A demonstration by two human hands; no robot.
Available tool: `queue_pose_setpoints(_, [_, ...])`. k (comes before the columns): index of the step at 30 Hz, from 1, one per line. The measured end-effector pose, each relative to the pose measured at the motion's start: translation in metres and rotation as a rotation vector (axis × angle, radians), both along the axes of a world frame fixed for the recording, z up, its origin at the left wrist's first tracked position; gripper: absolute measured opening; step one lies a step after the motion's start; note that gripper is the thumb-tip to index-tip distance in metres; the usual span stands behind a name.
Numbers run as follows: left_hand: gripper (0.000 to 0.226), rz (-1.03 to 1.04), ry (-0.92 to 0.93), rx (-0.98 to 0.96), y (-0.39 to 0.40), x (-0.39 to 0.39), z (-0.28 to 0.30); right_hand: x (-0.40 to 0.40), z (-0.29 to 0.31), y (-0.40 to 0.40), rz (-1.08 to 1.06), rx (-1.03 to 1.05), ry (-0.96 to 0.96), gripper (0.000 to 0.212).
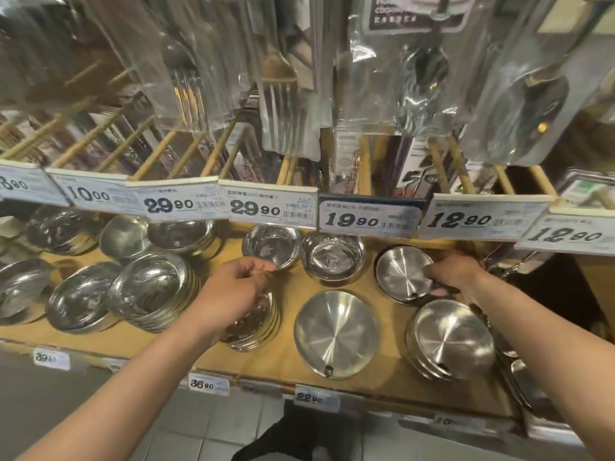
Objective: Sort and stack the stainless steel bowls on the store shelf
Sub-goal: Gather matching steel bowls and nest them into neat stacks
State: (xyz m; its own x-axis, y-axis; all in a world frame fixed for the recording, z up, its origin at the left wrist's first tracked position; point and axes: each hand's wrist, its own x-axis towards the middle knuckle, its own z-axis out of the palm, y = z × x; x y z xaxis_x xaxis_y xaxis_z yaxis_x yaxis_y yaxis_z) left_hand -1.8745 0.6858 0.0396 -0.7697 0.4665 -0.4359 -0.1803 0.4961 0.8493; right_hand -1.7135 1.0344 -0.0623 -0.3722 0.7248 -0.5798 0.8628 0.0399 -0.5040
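Bowls need matching by size. The right hand [456,272] grips the far brushed bowl [404,272]; the left hand [238,287], fingers curled, hovers over a shiny stack [256,324].

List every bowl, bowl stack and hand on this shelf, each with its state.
left hand: fingers curled, over a bowl stack, grip unclear
stack under left hand: nested, upright, partly hidden
right hand: grips the rim of the tilted bowl
tilted bowl: tipped toward the camera, on a stack
single flat bowl: alone, upright, empty
right front stack: nested, upright
two back bowls: upright, side by side
left stacks: nested, leaning
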Motion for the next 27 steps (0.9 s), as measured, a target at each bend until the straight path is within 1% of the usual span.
queue_pose_setpoints(4, [0.018,0.037,0.007,0.022,-0.011,-0.002,-0.001,0.002,0.017,-0.008,-0.097,-0.147,0.133,0.028])
queue_pose_setpoints(6, [0.015,0.062,-0.004,0.033,-0.021,-0.002,0.000,0.003,0.030,-0.016,-0.107,-0.150,0.192,0.023])
queue_pose_setpoints(11, [0.014,0.151,0.018,0.045,-0.053,-0.001,0.005,0.006,0.058,-0.043,-0.061,-0.064,0.400,0.015])
queue_pose_setpoints(14, [0.013,0.176,0.022,0.037,-0.077,0.003,0.006,0.006,0.074,-0.063,-0.047,-0.122,0.478,0.014])
queue_pose_setpoints(16, [0.014,0.202,0.015,0.046,-0.094,0.009,0.005,0.007,0.085,-0.077,-0.052,-0.167,0.524,0.008])
queue_pose_setpoints(17, [0.014,0.221,0.013,0.050,-0.102,0.012,0.005,0.008,0.091,-0.086,-0.037,-0.203,0.538,0.004])
queue_pose_setpoints(20, [0.013,0.267,0.002,0.060,-0.122,0.024,0.003,0.013,0.104,-0.115,0.034,-0.340,0.566,0.006])
queue_pose_setpoints(24, [0.013,0.311,-0.005,0.074,-0.139,0.035,0.002,0.020,0.110,-0.144,0.067,-0.442,0.571,0.005])
queue_pose_setpoints(27, [0.013,0.328,-0.004,0.088,-0.147,0.034,0.002,0.024,0.104,-0.156,0.027,-0.457,0.554,0.021])
